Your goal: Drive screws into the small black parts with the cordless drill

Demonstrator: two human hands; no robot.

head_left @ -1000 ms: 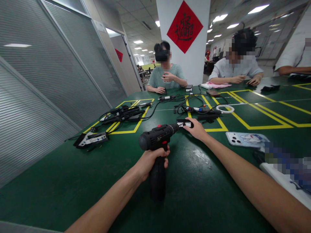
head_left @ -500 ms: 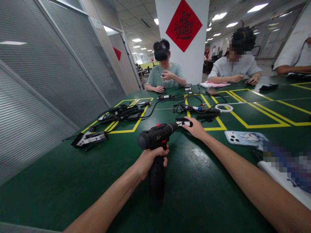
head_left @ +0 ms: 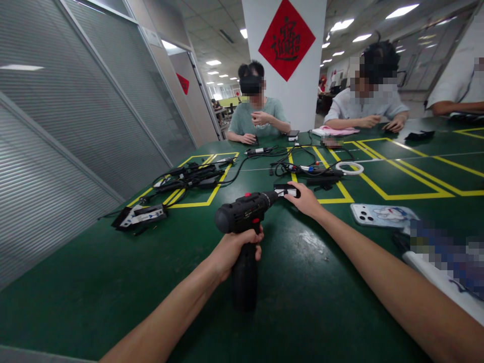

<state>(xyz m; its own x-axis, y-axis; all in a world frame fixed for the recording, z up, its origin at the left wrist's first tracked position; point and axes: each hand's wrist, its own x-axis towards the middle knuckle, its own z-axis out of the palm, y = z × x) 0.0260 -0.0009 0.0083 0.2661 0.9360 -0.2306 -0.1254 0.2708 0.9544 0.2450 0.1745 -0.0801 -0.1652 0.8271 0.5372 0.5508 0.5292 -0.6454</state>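
Drill [head_left: 242,214], count 1, black, grasped by left hand [head_left: 239,245], fingers wrapped round grip; pale lettering on its side too small to read. Right hand [head_left: 305,198] grips 1 black-and-white part [head_left: 289,192] at the drill's nose; bit contact unclear. 2 cable piles on surface [head_left: 181,297]: left pile [head_left: 191,177] beyond left hand, right pile [head_left: 315,170] just past right hand. 1 white ring [head_left: 350,174] beyond right hand, 1 phone [head_left: 381,216] to its right. 1 large red sign [head_left: 268,48] ahead of both hands, black Chinese calligraphy.
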